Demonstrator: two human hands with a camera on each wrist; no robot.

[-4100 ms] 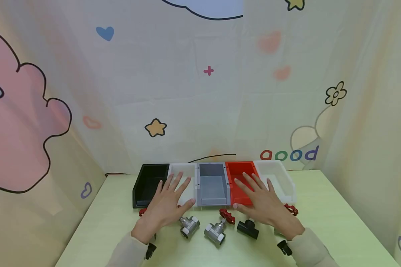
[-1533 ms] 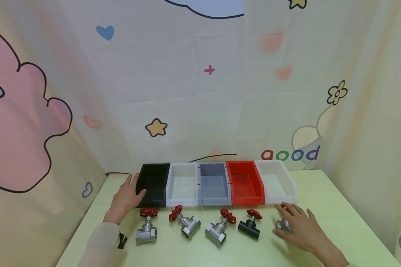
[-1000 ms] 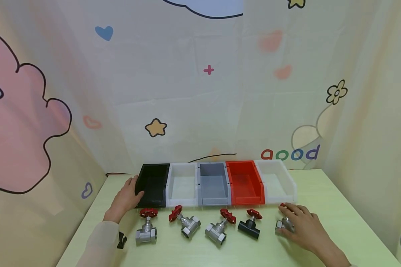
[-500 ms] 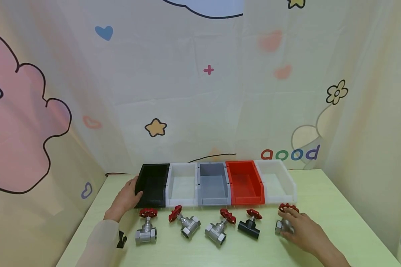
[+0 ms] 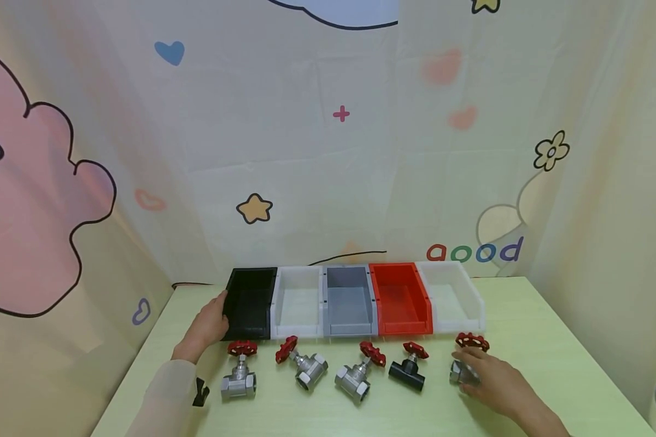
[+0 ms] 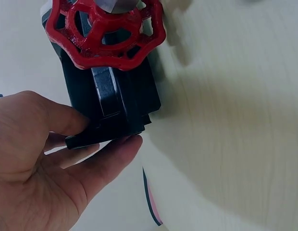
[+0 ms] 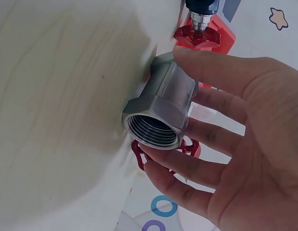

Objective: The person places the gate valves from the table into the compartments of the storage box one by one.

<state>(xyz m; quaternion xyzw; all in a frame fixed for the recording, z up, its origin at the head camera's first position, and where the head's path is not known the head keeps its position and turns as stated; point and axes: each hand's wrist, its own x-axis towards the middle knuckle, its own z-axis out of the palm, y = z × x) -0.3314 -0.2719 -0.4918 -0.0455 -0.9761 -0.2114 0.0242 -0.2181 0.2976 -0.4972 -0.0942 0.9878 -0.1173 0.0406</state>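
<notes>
My left hand [image 5: 205, 328] pinches the left side wall of the black bin [image 5: 248, 312]; in the left wrist view the thumb lies inside the wall and the fingers outside. At the far right, my right hand [image 5: 494, 382] holds the silver body of a gate valve [image 7: 170, 94], thumb on one side and fingers on the other. Its red handwheel [image 5: 472, 342] points towards the bins, and its threaded opening shows in the right wrist view. Part of the body is hidden by the hand. The valve lies on the table.
Right of the black bin stand a white bin [image 5: 299, 332], a grey bin [image 5: 351, 329], a red bin [image 5: 404, 328] and another white bin [image 5: 459, 326]. In front lie three silver valves, the leftmost valve [image 5: 239, 382] among them, and a black valve [image 5: 408, 373]. A printed curtain rises behind.
Both hands were spread over the bins, then parted: the left to the black bin's side, the right to the far-right valve. Lately the right fingers slid off the handwheel onto its body.
</notes>
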